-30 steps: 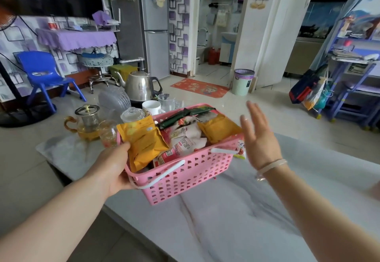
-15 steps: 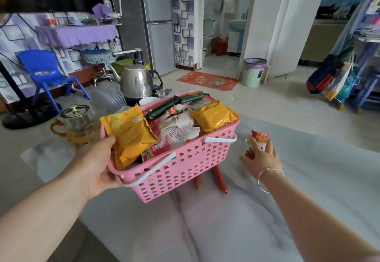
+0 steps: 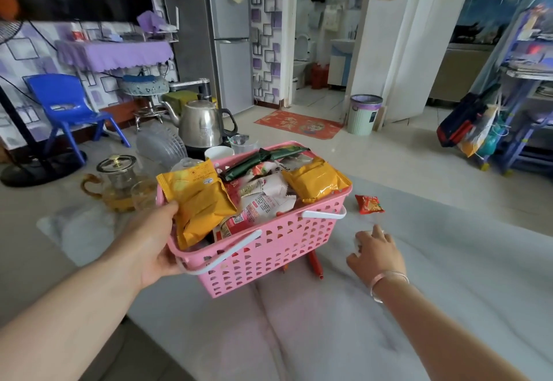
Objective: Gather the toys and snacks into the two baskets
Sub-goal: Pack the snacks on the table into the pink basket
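My left hand grips the left rim of a pink plastic basket and holds it tilted above the marble table. The basket is heaped with snacks: two yellow packets, a green packet and red-and-white packets. My right hand is low on the table to the right of the basket, fingers curled downward over something small and pale; its back hides the fingertips. A red snack packet lies on the table beyond that hand. A red stick-like thing shows under the basket.
A steel kettle, a glass teapot, a white cup and clear dishes stand at the table's far left end. Beyond are a blue chair, a bin and a shelf unit.
My right hand came down from raised and open to the table, reached the red packet, then drew back toward me; the packet now lies apart from it. The basket stays in my left hand.
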Demonstrator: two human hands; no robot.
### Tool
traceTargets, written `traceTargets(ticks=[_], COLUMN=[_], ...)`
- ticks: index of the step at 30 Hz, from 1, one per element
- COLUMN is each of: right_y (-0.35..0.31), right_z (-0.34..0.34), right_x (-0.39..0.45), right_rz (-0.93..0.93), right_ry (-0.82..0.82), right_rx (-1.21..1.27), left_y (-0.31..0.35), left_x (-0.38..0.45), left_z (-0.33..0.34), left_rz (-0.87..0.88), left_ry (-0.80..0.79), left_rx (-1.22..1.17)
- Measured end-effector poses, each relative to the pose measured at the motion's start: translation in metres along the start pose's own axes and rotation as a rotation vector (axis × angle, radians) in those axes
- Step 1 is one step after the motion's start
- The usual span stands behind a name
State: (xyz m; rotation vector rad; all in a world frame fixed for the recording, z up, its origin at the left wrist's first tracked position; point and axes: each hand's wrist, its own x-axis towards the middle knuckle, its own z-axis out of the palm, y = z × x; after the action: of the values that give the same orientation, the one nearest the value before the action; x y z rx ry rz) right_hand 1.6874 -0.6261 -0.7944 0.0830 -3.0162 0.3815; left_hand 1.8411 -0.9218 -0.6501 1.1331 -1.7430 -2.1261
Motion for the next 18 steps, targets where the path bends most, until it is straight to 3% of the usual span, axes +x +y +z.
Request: traceTargets(ticks=[5,8,10,13,16,18], right_y=[-0.011,-0.033,-0.054,-0.09,-0.122,-0.138], right_z=[-0.06,-0.113,-0.15,-0.19,-0.204,-0.204], right_x=[-0.03,-0.052,-0.073,-0.106,-0.133,-0.142], right_rz=[-0.005,-0.113,-0.203,-0.41,-0.617,-0.69], right_ry=[0.302,0.495,0.539,0.476,0.256,0.194], right_rx=[0.407,0.649,0.815,0.857,0.694,0.564], left_y=[0.0,-0.003,-0.005,-0.006,-0.006,-0.006], left_x=[-0.033,-0.046,-0.057,-0.073,-0.089,-0.096], left_z=[-0.008,-0.014,-0.016,-0.018,-0.02,-0.021], left_rz=[0.0,-0.007,-0.013,0.0,0.015,0.025], left_ry=[0.004,0.002,-0.01,-0.024,-0.048,-0.058], left_rx=[0.006,0.026,0.03,0.05,0.07,0.082])
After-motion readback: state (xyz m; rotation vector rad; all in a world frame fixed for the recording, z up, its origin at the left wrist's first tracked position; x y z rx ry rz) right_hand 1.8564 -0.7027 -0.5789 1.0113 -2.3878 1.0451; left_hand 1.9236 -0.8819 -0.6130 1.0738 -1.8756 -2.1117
